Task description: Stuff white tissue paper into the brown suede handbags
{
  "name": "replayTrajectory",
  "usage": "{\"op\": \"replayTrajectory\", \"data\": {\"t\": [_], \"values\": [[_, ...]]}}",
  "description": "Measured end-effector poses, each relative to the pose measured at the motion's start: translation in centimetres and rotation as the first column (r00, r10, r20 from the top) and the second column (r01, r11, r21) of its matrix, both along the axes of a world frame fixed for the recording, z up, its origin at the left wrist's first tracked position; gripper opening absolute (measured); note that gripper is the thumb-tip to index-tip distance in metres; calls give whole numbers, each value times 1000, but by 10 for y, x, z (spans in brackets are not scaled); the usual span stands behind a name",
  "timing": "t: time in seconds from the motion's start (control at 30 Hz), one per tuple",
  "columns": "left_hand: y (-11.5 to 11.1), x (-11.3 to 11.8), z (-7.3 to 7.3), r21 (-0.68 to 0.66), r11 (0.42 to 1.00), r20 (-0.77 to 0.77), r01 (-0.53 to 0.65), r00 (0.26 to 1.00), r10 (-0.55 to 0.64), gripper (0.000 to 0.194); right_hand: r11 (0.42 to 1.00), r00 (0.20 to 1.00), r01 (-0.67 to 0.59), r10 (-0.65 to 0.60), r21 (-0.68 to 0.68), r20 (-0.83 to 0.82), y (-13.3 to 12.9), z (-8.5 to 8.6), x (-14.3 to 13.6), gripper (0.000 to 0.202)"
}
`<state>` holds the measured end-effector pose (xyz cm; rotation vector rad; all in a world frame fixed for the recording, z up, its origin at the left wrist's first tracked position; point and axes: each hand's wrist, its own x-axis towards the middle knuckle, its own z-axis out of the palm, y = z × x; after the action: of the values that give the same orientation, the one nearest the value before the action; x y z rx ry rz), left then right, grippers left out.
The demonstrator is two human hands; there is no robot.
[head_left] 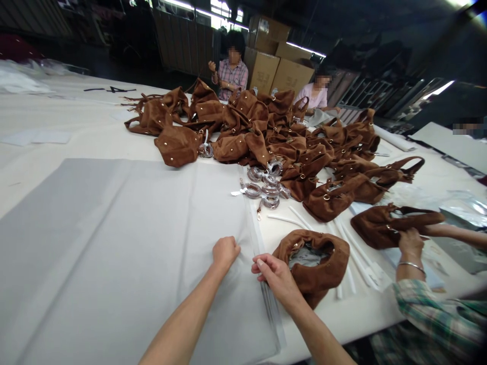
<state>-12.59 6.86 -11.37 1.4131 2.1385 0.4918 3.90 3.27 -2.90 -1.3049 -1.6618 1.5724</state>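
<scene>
A large stack of grey tissue sheets (pixel 114 243) lies flat on the white table (pixel 76 126) in front of me. My left hand (pixel 225 251) is closed into a fist, pressing on the top sheet near its right edge. My right hand (pixel 276 276) pinches the right edge of the sheets with its fingertips. Just right of that hand sits an open brown suede bag (pixel 323 263), stuffed with grey paper.
A big heap of brown suede bags (pixel 266 132) fills the table's middle, with plastic-wrapped straps (pixel 266 187) and white rods (pixel 353 253) beside it. A co-worker's hand (pixel 411 246) at the right holds another bag (pixel 391 223). Two people sit at the far side before cardboard boxes (pixel 274 66).
</scene>
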Motion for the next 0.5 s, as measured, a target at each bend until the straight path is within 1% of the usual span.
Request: {"op": "replayTrajectory", "data": {"t": [0.07,0.17,0.23,0.3,0.37,0.43,0.5], "values": [[-3,-12,-3,1,999,95,-35,995,35,7,999,999,23,-24,-36,-23,1,-3,1,42],[-10,-27,-7,18,997,241,-81,968,74,9,994,995,71,-76,-77,-67,6,-11,-2,42],[-16,-37,-7,36,993,321,-115,942,97,11,991,987,108,-116,-73,-110,15,-15,-8,44],[-21,-43,-3,69,987,375,-143,921,107,13,989,982,138,-143,-52,-126,29,-17,-22,48],[-25,-41,4,117,981,409,-155,907,95,13,986,986,152,-155,-62,-57,47,-18,-45,58],[-33,-30,15,166,974,429,-155,901,70,10,984,988,151,-147,-98,48,65,-19,-74,64],[-46,-13,26,200,968,435,-154,899,53,7,984,989,117,-103,-136,106,73,-19,-105,56]]}}
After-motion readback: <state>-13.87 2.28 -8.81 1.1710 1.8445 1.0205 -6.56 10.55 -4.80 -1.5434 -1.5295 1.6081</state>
